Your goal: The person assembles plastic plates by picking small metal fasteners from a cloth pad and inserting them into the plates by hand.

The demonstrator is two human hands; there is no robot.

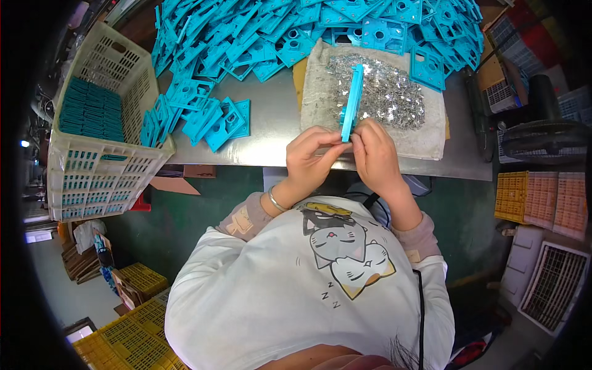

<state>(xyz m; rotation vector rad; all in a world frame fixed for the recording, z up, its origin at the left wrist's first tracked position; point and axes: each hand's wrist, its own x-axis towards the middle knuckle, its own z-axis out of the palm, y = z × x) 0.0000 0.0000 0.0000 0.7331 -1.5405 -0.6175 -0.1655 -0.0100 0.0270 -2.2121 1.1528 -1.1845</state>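
Note:
Between my two hands a turquoise plastic plate [353, 102] stands on edge, its narrow side turned up toward me. My left hand [311, 157] pinches its near end from the left. From the right, the closed fingers of my right hand [376, 154] press at the same near end; whether a small part is between them is hidden. Just beyond lies a heap of small shiny metal pieces [394, 92] on a pale cloth [317, 92]. Past the cloth, a large pile of like turquoise plates [290, 43] covers the far side of the metal table [265, 135].
At the left a white slatted crate [117, 151] holds stacked turquoise plates [91, 111]. Several loose plates [216, 120] lie between it and the cloth. A dark fan [542, 129] stands off the table's right end. Yellow crates [139, 327] stand at the lower left.

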